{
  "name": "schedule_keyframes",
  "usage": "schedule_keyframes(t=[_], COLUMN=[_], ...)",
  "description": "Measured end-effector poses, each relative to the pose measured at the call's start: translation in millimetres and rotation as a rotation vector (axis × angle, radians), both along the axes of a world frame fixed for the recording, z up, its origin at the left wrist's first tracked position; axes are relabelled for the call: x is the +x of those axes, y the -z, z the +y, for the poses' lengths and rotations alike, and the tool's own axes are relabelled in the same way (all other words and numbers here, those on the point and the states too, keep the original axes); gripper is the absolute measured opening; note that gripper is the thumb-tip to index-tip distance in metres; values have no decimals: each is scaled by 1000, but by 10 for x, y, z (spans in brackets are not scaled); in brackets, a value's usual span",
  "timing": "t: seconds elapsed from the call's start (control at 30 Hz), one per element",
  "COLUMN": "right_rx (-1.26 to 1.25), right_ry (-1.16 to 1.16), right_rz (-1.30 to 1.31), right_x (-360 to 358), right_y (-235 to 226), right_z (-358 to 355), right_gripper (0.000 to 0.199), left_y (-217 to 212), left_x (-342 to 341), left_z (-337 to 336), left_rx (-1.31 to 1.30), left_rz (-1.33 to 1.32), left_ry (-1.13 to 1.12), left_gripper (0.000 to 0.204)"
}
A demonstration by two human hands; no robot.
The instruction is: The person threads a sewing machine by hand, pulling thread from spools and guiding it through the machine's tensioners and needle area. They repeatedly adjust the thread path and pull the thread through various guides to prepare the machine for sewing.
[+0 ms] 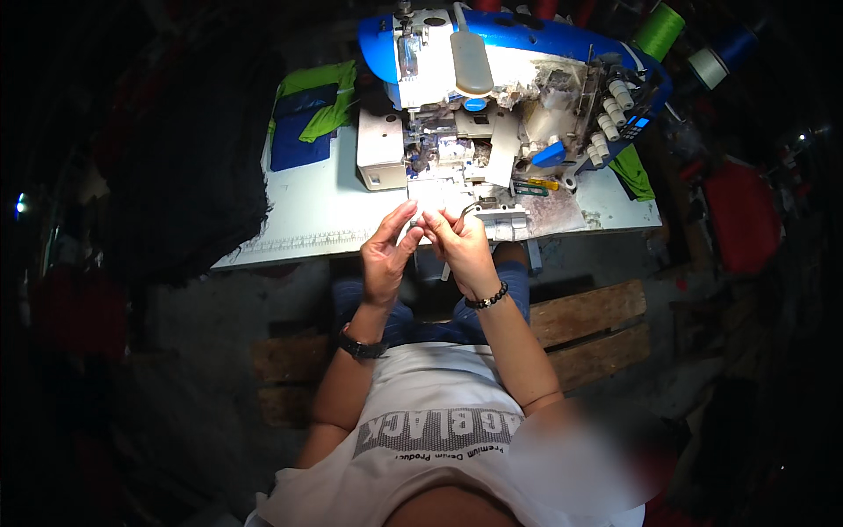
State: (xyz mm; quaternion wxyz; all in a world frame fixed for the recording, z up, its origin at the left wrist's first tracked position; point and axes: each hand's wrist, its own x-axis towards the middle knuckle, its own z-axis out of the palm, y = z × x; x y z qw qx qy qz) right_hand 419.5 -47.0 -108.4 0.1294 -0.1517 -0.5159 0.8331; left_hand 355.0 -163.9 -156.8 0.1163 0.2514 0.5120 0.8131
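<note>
Both hands meet in front of the sewing machine (527, 39), a blue and white overlocker whose looper area lies exposed. My right hand (465, 250) pinches thumb against fingers on a tiny greyish thing that I cannot make out. Close against it, my left hand (385, 262) has thumb and forefinger apart, curved around the same spot, with nothing plainly held. Behind the fingertips is the machine's bright needle plate area (435, 189). A bent metal lever (479, 209) sits just beyond my right fingers.
The white table (307, 211) carries folded blue and green fabric (303, 145) at left. Small tools with yellow and green handles (536, 186) lie under the machine head. Green thread cone (659, 33) stands at upper right. Dark cloth (193, 167) hangs at left; a wooden bench (593, 321) is beneath me.
</note>
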Motion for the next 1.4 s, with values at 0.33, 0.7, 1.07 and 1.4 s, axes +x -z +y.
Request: schedule_keyframes(t=[0.33, 0.7, 1.07, 1.4], right_rx=[-23, 52, 145, 1473], right_ry=[-15, -48, -33, 130], right_rz=[-21, 67, 11, -259], right_x=[32, -13, -18, 86], right_y=[-25, 93, 124, -279], right_z=[-8, -17, 38, 458], right_gripper=[19, 20, 22, 41], left_y=[-171, -89, -127, -209], left_x=[-40, -155, -189, -387], left_z=[147, 145, 164, 205], left_rx=[214, 247, 344, 396], left_rz=[-312, -586, -642, -788], left_ry=[47, 146, 237, 104], left_gripper=[20, 24, 15, 5])
